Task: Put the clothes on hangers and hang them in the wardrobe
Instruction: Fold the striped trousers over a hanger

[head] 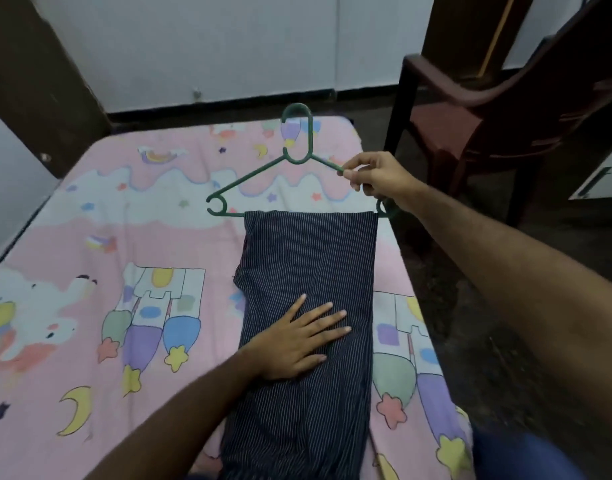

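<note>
The left hand (299, 341) is lying flat, fingers straight, pressing the striped garment (308, 306) into the bed (89, 271). At one o'clock, the right hand (377, 178) is pinching the green hanger (263, 174); lifting carelessly, the draped cloth is likely slipping off its bar.

Left hand (297, 341) lies flat with fingers spread; right hand (377, 178) is raised, fingers pinched
</note>
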Motion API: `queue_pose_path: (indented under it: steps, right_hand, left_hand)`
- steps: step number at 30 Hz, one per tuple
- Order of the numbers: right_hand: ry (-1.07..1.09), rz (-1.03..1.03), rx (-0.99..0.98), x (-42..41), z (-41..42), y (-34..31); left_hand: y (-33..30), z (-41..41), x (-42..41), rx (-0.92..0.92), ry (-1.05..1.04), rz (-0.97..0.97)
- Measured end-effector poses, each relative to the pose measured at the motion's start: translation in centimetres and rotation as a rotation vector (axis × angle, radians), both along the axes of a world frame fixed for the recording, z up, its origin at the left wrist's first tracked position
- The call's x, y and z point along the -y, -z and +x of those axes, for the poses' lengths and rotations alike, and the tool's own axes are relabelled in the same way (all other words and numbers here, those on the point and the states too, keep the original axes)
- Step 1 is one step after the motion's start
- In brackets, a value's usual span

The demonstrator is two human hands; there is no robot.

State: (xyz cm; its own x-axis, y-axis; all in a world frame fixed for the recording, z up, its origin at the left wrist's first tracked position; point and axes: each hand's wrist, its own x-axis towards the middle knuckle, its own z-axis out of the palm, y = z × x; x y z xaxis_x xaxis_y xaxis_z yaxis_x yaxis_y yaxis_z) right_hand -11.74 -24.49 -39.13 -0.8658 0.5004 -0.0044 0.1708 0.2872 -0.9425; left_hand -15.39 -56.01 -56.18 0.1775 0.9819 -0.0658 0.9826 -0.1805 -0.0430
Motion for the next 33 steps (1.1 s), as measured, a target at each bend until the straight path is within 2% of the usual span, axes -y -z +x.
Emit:
queue_pose_path:
  steps: [3, 6, 10, 16, 19, 22, 27, 30, 32, 33]
  right_hand:
    - [0.023, 0.029, -0.089, 2.4, 3.4, -4.8]
    - [0.024, 0.080, -0.184, 4.7, 6.9, -10.5]
    - [0.044, 0.137, -0.284, 6.9, 11.2, -18.6]
    - [0.152, 0.241, -0.373, 9.0, 19.7, -29.9]
    - [0.177, 0.314, -0.394, 9.1, 23.6, -33.1]
    - [0.193, 0.366, -0.408, 7.6, 27.2, -34.2]
    - [0.291, 0.348, -0.384, 1.7, 33.0, -31.4]
    - [0.320, 0.372, -0.322, -3.2, 35.6, -29.3]
    - [0.346, 0.391, -0.272, -7.4, 37.7, -29.1]
    - [0.368, 0.394, -0.258, -9.6, 39.2, -29.8]
  left_hand:
    - [-3.0, 0.2, 0.1, -0.154, 0.008, 0.096]
    - [-8.8, 1.1, 0.4, -0.202, -0.042, 0.326]
    - [-20.3, 1.5, 1.2, -0.274, -0.112, 0.613]
    - [-35.8, 1.4, 4.0, -0.524, -0.145, 0.851]
    - [-41.8, 2.6, 3.5, -0.459, -0.260, 1.023]
    - [-45.6, 3.5, 0.9, -0.307, -0.301, 1.125]
    - [-45.4, 5.3, -9.4, 0.001, -0.285, 1.075]
    - [-43.6, 7.1, -17.6, 0.130, -0.233, 0.876]
    - [-44.3, 8.8, -23.3, 0.192, -0.157, 0.696]
    - [-45.5, 9.8, -26.4, 0.289, -0.103, 0.612]
